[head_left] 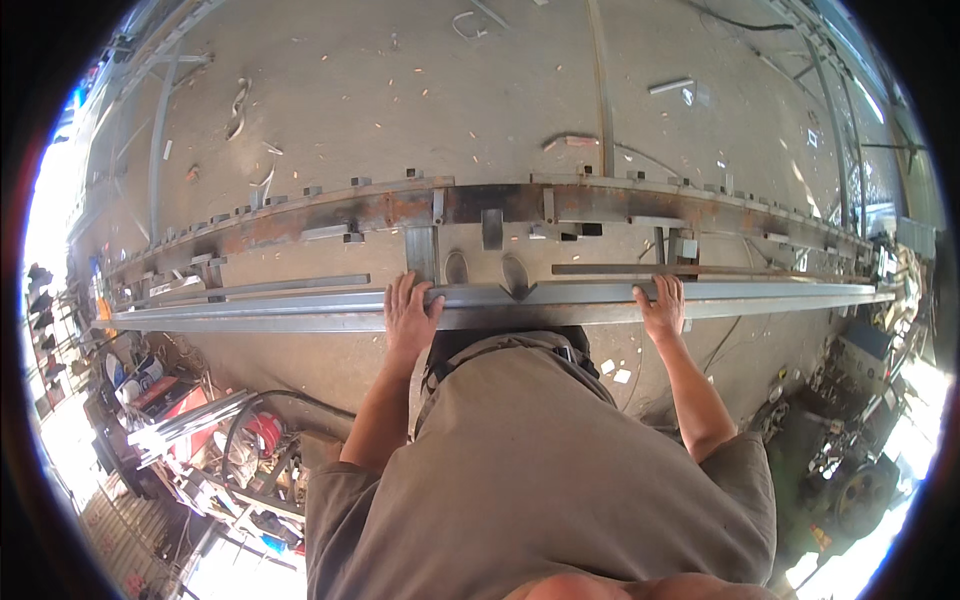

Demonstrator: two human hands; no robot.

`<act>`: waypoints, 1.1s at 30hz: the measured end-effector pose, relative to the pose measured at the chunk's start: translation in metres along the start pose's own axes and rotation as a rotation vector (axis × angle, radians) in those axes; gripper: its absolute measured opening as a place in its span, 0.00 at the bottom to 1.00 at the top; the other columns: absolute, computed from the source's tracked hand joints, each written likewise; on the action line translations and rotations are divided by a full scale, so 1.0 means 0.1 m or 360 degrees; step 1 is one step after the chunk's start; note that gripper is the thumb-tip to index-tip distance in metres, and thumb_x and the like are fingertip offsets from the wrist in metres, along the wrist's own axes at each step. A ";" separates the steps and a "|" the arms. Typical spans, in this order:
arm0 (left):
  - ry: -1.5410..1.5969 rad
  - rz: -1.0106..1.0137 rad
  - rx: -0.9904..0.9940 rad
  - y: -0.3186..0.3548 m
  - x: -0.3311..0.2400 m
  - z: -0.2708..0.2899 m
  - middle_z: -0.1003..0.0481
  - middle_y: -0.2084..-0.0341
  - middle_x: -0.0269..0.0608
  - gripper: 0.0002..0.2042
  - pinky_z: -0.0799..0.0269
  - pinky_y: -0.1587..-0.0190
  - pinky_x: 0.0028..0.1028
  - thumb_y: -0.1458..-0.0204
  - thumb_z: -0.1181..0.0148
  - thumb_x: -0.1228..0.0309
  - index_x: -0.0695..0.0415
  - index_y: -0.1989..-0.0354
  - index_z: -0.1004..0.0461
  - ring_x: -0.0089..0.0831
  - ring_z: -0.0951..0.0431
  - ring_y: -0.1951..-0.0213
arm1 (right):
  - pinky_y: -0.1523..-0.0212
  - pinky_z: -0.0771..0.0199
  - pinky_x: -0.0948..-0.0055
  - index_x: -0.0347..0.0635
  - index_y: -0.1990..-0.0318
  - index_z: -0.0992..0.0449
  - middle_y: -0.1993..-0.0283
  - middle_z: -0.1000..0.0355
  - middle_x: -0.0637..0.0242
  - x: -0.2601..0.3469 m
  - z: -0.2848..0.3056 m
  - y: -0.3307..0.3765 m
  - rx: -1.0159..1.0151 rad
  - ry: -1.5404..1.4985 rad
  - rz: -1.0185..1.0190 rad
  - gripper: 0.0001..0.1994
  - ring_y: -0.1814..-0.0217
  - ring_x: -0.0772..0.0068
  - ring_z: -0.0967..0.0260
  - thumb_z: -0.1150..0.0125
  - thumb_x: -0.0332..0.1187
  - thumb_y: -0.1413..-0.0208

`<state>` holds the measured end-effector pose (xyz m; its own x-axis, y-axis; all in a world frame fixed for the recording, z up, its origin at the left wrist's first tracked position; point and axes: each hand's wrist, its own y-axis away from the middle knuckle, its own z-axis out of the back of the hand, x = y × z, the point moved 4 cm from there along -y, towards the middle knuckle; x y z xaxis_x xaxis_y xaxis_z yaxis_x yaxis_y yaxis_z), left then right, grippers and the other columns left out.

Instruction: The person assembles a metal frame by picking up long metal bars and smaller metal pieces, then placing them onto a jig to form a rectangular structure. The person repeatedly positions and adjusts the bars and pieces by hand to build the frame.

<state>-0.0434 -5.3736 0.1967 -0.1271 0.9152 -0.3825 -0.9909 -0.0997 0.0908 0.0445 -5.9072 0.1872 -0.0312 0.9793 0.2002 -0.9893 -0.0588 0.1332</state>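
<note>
A long grey steel bar (580, 293) runs left to right across my front, with a V-shaped notch near its middle. My left hand (408, 315) is over it left of the notch, fingers curled at its far edge and thumb to the side. Right of the notch, my right hand (662, 308) grips the same bar in a similar way. Close along its near side lies another long metal length (540, 316), brownish in the middle. The undersides of both hands' fingers are hidden.
Beyond the bar stretches a long rusty steel beam (360, 213) with small metal blocks along it. Shorter flat bars (610, 269) lie between. Scraps and a loose metal piece (670, 86) are on the floor. Cluttered tools and a red helmet-like object (264, 432) sit at the lower left; machinery (862, 497) stands lower right.
</note>
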 end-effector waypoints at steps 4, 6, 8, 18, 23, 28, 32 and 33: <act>-0.0057 0.0040 0.0009 0.03 0.26 0.15 0.37 0.30 0.49 0.21 0.50 0.24 0.54 0.40 0.34 0.55 0.50 0.41 0.26 0.50 0.43 0.25 | 0.23 0.44 0.50 0.38 0.40 0.27 0.36 0.30 0.53 0.35 -0.06 0.04 -0.0028 0.0009 -0.0025 0.32 0.27 0.47 0.41 0.31 0.54 0.42; -0.0036 0.0033 -0.0047 0.04 0.35 0.19 0.37 0.32 0.48 0.20 0.51 0.24 0.55 0.39 0.35 0.56 0.50 0.42 0.26 0.51 0.43 0.25 | 0.23 0.44 0.51 0.39 0.40 0.26 0.36 0.30 0.53 0.47 -0.08 0.04 -0.0044 -0.0003 0.0021 0.32 0.26 0.47 0.41 0.31 0.55 0.42; -0.0045 -0.0007 -0.0050 0.04 0.39 0.19 0.34 0.35 0.47 0.20 0.51 0.24 0.56 0.39 0.35 0.56 0.51 0.43 0.25 0.50 0.40 0.27 | 0.23 0.45 0.51 0.39 0.41 0.26 0.35 0.30 0.54 0.52 -0.09 0.05 -0.0043 0.0014 0.0011 0.31 0.26 0.49 0.41 0.32 0.55 0.41; 0.0060 -0.0036 -0.0010 -0.04 0.37 0.20 0.23 0.50 0.42 0.17 0.45 0.28 0.55 0.42 0.33 0.59 0.53 0.48 0.22 0.46 0.28 0.41 | 0.23 0.44 0.52 0.41 0.40 0.26 0.34 0.30 0.55 0.43 -0.05 0.04 0.0047 0.0015 -0.0020 0.32 0.25 0.50 0.41 0.35 0.58 0.40; 0.0062 -0.0002 0.0000 -0.03 0.40 0.14 0.22 0.51 0.44 0.16 0.45 0.28 0.54 0.42 0.34 0.59 0.53 0.50 0.22 0.47 0.28 0.42 | 0.24 0.44 0.51 0.41 0.39 0.26 0.33 0.31 0.54 0.38 -0.09 0.07 0.0030 0.0037 -0.0018 0.33 0.26 0.47 0.41 0.34 0.58 0.41; 0.0032 0.0079 0.0031 0.00 0.35 0.10 0.22 0.52 0.45 0.16 0.44 0.29 0.53 0.41 0.36 0.56 0.52 0.49 0.21 0.50 0.29 0.41 | 0.25 0.42 0.47 0.42 0.40 0.27 0.33 0.32 0.49 0.37 -0.06 0.08 0.0005 -0.0046 -0.0019 0.33 0.27 0.41 0.41 0.32 0.57 0.43; 0.0045 0.0054 -0.0014 0.00 0.34 0.08 0.22 0.51 0.45 0.18 0.44 0.29 0.52 0.42 0.35 0.54 0.51 0.50 0.20 0.49 0.28 0.41 | 0.25 0.43 0.45 0.40 0.42 0.26 0.34 0.31 0.47 0.37 -0.05 0.07 -0.0033 -0.0109 -0.0074 0.31 0.27 0.40 0.40 0.28 0.51 0.46; 0.0036 0.0084 0.0035 -0.01 0.36 0.06 0.22 0.50 0.44 0.18 0.45 0.28 0.51 0.42 0.36 0.53 0.49 0.49 0.20 0.48 0.29 0.40 | 0.25 0.42 0.46 0.40 0.42 0.26 0.35 0.31 0.47 0.39 -0.05 0.09 -0.0065 -0.0101 -0.0093 0.30 0.28 0.40 0.40 0.28 0.50 0.46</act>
<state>-0.0469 -5.3383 0.1883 -0.1806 0.8998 -0.3972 -0.9815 -0.1391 0.1313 0.0341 -5.8686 0.1912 0.0344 0.9664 0.2548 -0.9942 0.0071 0.1070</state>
